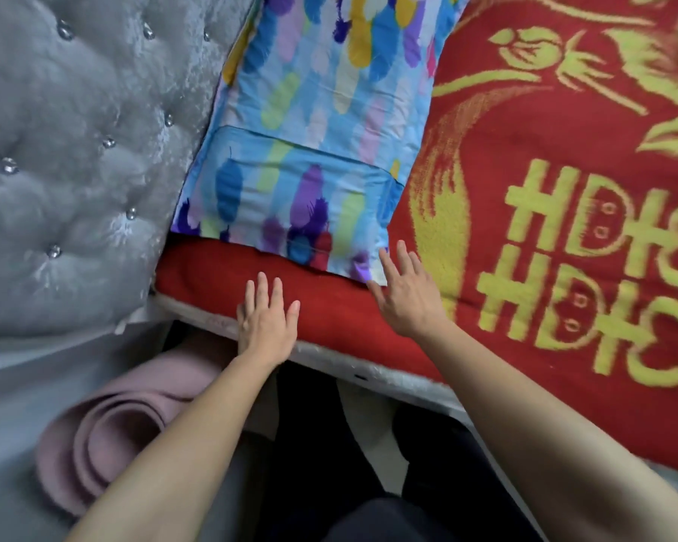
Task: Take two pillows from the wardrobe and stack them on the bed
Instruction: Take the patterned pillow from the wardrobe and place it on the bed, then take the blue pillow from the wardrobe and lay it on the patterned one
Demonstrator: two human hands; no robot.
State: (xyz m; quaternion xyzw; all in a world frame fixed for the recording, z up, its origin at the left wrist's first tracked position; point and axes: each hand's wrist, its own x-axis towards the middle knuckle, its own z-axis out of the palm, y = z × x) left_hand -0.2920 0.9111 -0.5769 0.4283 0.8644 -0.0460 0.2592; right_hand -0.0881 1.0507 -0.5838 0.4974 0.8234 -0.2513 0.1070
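A blue pillow (314, 123) printed with coloured feather shapes lies on the bed's red and yellow blanket (525, 197), close beside the grey tufted headboard. Whether a second pillow lies under it cannot be told. My left hand (267, 314) is flat and spread over the blanket's near edge, just short of the pillow. My right hand (404, 291) is open too, its fingertips at the pillow's near right corner. Neither hand holds anything.
The grey velvet headboard (75, 150) with crystal buttons fills the left. A rolled pink mat (110, 436) lies on the floor below it. The mattress edge (368, 369) runs across under my arms, with my dark-trousered legs below.
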